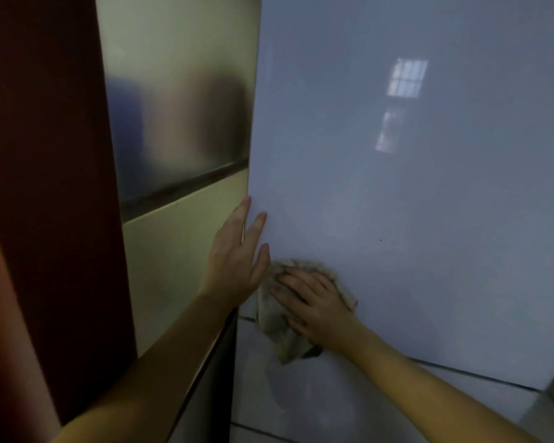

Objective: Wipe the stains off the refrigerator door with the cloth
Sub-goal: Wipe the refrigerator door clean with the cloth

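Right hand [314, 298] flat, fingers spread, pressing cloth [277, 318] low on refrigerator door [397, 187], left hand [237, 254] open-fingered against door's left edge

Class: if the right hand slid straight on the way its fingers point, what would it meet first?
Probably the left hand, flat against the refrigerator door just beyond the right hand and its cloth.

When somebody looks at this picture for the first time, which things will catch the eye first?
Low on the pale refrigerator door, the right hand presses a crumpled cloth flat against the surface. Just beside it, the left hand rests with straight fingers on the door's left edge. Higher up on the door shines the bright reflection of a window.
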Demonstrator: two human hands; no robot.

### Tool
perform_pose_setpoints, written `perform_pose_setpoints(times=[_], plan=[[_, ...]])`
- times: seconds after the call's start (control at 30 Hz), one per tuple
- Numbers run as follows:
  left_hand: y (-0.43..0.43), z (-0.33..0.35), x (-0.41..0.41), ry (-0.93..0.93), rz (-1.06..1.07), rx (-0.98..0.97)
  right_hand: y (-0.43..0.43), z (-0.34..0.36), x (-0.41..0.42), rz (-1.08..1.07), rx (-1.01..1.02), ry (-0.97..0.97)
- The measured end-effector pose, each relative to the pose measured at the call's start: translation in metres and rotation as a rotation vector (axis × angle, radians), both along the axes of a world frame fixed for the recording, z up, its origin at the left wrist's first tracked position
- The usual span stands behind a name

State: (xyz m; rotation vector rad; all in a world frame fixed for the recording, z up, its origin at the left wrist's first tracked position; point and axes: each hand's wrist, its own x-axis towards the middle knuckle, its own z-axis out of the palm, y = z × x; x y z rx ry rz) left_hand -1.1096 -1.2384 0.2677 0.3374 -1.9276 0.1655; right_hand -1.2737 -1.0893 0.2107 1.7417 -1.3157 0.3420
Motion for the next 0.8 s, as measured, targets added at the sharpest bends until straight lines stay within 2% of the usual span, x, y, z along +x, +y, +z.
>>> perform_pose_setpoints(times=[0.1,0.17,0.37,0.47,0.6,0.8], plan=[[0.003,-0.002,0.000,0.000,0.045,-0.076,0.012,-0.023,-0.009,0.018,0.071,0.024],[0.008,-0.005,-0.001,-0.005,0.054,-0.096,0.027,-0.014,-0.017,0.014,0.067,0.012],[0.026,0.017,-0.022,0.039,0.082,-0.084,0.068,0.095,-0.048,-0.049,-0.126,0.036],[0.032,0.020,-0.035,0.061,0.119,-0.079,0.072,0.115,-0.051,-0.067,-0.194,0.036],[0.037,0.012,-0.045,0.091,0.144,-0.070,0.073,0.066,-0.053,-0.052,-0.144,0.008],[0.046,-0.001,-0.053,0.089,0.141,-0.119,0.092,-0.025,-0.070,-0.015,0.039,0.130]])
